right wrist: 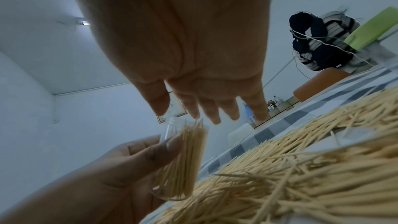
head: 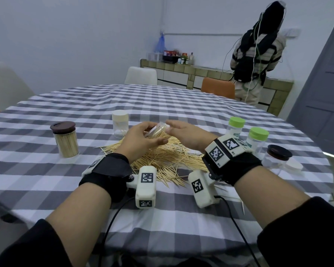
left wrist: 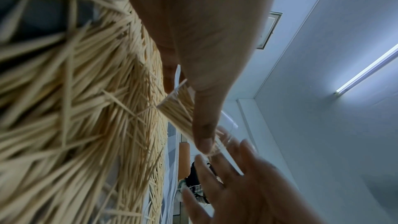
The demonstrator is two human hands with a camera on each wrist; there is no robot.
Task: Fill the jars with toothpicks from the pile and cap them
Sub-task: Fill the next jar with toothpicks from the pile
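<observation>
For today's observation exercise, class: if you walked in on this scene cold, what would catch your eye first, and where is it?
First, the big pile of toothpicks sprawled across the checked tablecloth at the table's near middle. Just above it, the left hand holds a tilted clear jar packed with toothpicks, the open right hand beside its mouth. Left of the pile stands a full brown-lidded jar.
</observation>
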